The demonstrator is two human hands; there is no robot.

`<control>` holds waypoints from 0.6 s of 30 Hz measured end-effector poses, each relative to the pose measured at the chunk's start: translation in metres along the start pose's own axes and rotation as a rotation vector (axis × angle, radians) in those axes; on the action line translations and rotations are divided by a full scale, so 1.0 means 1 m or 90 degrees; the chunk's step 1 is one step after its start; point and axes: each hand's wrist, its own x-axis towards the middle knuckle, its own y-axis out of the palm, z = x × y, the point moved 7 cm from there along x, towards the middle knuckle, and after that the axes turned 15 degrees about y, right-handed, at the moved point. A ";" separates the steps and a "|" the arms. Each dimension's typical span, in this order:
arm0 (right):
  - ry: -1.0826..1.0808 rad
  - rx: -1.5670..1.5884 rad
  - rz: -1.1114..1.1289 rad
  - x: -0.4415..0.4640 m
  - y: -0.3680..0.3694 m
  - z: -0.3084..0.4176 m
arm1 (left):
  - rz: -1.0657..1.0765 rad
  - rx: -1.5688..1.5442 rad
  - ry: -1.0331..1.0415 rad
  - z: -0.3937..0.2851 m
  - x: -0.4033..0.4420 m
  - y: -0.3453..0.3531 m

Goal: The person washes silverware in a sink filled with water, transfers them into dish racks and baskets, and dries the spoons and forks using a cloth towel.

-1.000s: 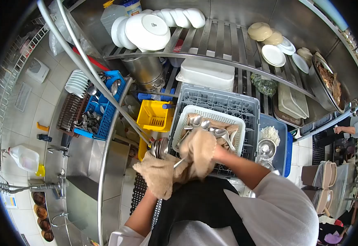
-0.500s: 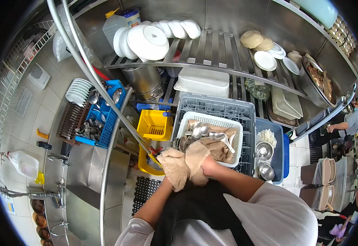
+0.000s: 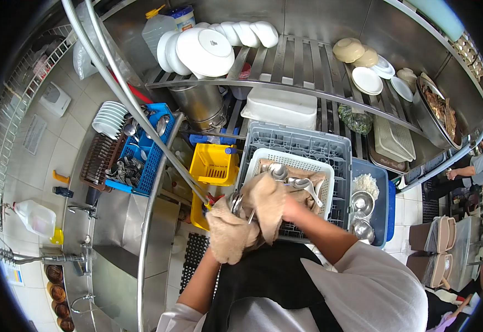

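Though half-hidden, probably spoons [image 3: 236,203] in cloth [image 3: 227,237].

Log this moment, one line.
left hand: cutlery in tan cloth | right hand: tan cloth | white basket: spoons, on grey rack

From my distant seat I could read no word, number or brand with certainty. A small dark mark [image 3: 213,42] stood on the base of the upturned white bowl [image 3: 201,58], too tiny to spell out. Coloured print wrapped the tub [image 3: 183,19] behind it, but I couldn't make out its lettering. On the tiled wall [image 3: 67,141], a pale sheet [image 3: 34,134] bore faint lines that I couldn't decipher, and the blue-and-yellow notice [image 3: 13,278] at lower left was equally illegible to me.
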 end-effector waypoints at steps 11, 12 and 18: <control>-0.168 0.024 -0.098 0.015 -0.009 -0.026 | 0.242 0.608 0.313 0.083 -0.038 0.088; -0.179 -0.141 -0.177 0.016 0.003 -0.040 | 0.384 0.843 0.467 0.148 -0.062 0.146; 0.034 0.204 -0.190 0.022 -0.038 -0.029 | -0.150 0.125 -0.077 0.038 -0.019 0.051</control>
